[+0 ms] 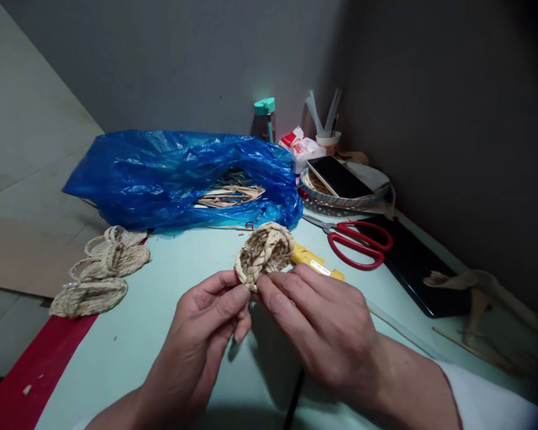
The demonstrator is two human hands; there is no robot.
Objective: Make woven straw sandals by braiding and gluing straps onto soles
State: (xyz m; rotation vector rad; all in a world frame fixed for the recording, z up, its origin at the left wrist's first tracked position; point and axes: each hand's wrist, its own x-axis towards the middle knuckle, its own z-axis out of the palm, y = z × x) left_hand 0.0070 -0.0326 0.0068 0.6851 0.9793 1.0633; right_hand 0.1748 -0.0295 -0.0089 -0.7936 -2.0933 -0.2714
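Between my two hands is a small braided straw piece, rounded and hollow, with a plaited rim facing up. My left hand pinches its lower left edge between thumb and fingers. My right hand is closed on its lower right side, fingertips at the plaited rim. The underside of the piece is hidden by my fingers. Just behind my right hand lies a yellow tool with a white label, partly covered. Scissors with red handles rest beyond it.
Several woven straw slippers sit at the left edge. A blue plastic bag with dry straw lies behind. A basket bearing a phone, a black tablet-like slab, a tissue pack and a bottle stand farther right.
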